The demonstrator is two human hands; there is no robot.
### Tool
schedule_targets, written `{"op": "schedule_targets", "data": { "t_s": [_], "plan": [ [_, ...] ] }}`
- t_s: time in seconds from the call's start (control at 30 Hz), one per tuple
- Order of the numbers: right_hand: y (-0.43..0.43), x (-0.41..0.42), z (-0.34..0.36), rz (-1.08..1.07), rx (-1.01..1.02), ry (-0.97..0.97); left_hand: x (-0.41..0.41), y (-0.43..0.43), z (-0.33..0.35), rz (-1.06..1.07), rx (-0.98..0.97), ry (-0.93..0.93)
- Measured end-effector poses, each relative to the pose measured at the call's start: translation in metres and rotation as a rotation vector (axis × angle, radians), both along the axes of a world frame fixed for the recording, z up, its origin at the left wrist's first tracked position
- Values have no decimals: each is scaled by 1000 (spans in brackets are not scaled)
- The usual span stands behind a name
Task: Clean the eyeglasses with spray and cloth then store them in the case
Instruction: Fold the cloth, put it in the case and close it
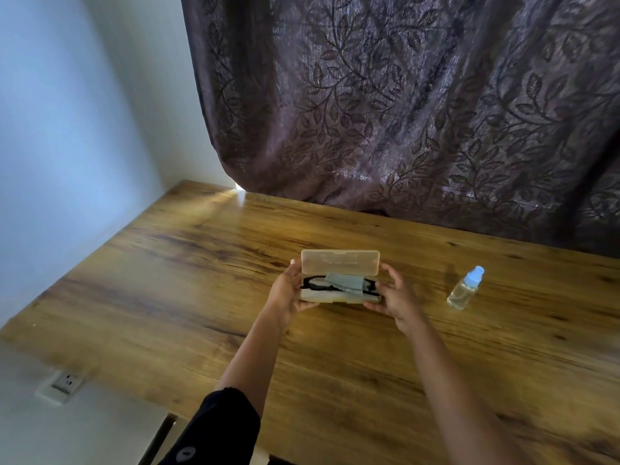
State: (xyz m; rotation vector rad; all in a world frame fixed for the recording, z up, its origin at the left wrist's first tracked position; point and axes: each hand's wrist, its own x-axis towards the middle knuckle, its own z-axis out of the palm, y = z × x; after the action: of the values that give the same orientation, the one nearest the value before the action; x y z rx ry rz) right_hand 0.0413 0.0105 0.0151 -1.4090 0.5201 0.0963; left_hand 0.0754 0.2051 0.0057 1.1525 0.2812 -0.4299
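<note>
Left hand (pixel 288 292) and right hand (pixel 397 297) are gripping the open case (pixel 340 261) containing glasses (pixel 310 284) and cloth (pixel 345 282), spray (pixel 464 288) standing right of it; cleaning apparently either unstarted or finished.

I have only one view, from the wide-angle camera on my head. It faces forward and down over the wooden worktop (pixel 201 263). A leaf-patterned curtain (pixel 402 112) at the far edge fills the upper frame, and a pale wall (pixel 67 129) stands on the left. My forearms enter from the bottom edge. With both arms stretched out, my left hand (pixel 288 292) and right hand (pixel 397 295) grip the open glasses case (pixel 340 261) near mid-frame.
</note>
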Motion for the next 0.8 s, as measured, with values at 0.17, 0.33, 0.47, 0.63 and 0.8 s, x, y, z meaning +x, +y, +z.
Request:
{"op": "schedule_targets", "data": {
  "t_s": [0.17,0.33,0.47,0.63,0.8],
  "plan": [
    [-5,0,2,47,84,31,-3,-4,4,-31,-80,-23],
    [-9,1,0,106,104,1,0,-4,7,-17,-105,25],
    [-9,3,-2,98,98,-6,4,-5,7,1,-95,47],
    [-11,4,-5,101,95,-2,9,-7,7,-28,-99,75],
    [-11,5,-9,70,115,33,10,-12,13,-15,-59,166]
  ]
}}
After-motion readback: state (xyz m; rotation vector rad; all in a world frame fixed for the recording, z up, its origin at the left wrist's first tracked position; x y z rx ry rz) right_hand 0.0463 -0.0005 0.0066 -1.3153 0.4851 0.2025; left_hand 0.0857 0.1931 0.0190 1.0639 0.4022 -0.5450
